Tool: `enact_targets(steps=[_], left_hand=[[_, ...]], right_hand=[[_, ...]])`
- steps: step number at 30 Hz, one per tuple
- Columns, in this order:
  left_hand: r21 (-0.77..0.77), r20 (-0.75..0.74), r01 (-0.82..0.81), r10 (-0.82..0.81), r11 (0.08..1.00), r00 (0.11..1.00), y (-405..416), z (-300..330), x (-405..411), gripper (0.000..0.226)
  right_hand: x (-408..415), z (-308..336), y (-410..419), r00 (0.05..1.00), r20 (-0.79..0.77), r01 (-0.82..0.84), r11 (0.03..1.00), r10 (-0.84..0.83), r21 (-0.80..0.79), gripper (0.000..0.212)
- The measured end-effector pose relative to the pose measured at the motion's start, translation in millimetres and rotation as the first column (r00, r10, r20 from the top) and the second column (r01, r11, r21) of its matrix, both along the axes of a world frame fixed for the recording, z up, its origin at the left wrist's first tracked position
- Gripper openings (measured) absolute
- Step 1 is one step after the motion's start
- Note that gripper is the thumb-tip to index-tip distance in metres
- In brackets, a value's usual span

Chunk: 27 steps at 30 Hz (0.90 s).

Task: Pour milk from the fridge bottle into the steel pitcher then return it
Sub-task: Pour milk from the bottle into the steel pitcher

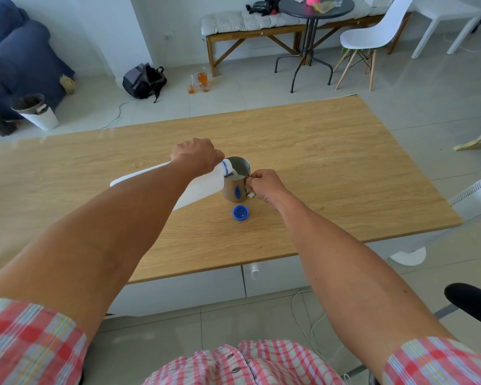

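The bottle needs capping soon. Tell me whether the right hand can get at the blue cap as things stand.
Probably yes, once freed. The blue cap lies open on the table, just near of the steel pitcher, nothing over it. But the right hand has its grip on the pitcher's handle.

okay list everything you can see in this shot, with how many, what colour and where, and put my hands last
milk bottle: one, white, tipped over the pitcher
steel pitcher: one, silver, mid-table, milk inside
bottle cap: one, blue, on table before the pitcher
table: one, light wood
backpack: one, black, on floor
bin: one, white, far left
chair: one, white, by round table
left hand: grips bottle neck
right hand: holds pitcher handle
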<state>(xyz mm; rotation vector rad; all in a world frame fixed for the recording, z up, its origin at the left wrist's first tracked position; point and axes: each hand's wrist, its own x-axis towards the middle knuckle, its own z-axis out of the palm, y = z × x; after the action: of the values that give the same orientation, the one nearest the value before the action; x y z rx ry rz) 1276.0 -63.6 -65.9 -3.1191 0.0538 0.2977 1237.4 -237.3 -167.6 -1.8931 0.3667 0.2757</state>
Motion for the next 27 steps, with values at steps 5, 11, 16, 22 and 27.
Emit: enact_targets(steps=[5,11,16,22,27], left_hand=[[0.004,0.005,0.007,-0.007,1.0,1.0,0.6,-1.0,1.0,0.036],[0.002,0.007,0.007,-0.007,1.0,1.0,-0.2,0.5,0.4,0.035],[0.005,0.005,0.003,-0.003,1.0,1.0,-0.3,0.9,0.2,0.035],[0.003,0.001,-0.003,0.003,1.0,1.0,-0.8,1.4,-0.6,0.037],[0.006,0.0,0.001,-0.001,1.0,1.0,-0.8,2.0,-0.6,0.035]], right_hand=[[1.3,-2.0,-0.8,1.0,-0.005,0.008,1.0,-0.008,-0.01,0.019],[1.0,-1.1,-1.0,1.0,0.009,-0.002,1.0,0.002,-0.003,0.013],[2.4,-3.7,-1.4,1.0,0.005,-0.006,1.0,0.006,-0.011,0.014],[3.1,-5.6,-1.5,1.0,0.011,-0.01,1.0,0.01,-0.006,0.011],[2.8,-5.7,-1.9,1.0,0.015,-0.013,1.0,0.013,-0.005,0.012]])
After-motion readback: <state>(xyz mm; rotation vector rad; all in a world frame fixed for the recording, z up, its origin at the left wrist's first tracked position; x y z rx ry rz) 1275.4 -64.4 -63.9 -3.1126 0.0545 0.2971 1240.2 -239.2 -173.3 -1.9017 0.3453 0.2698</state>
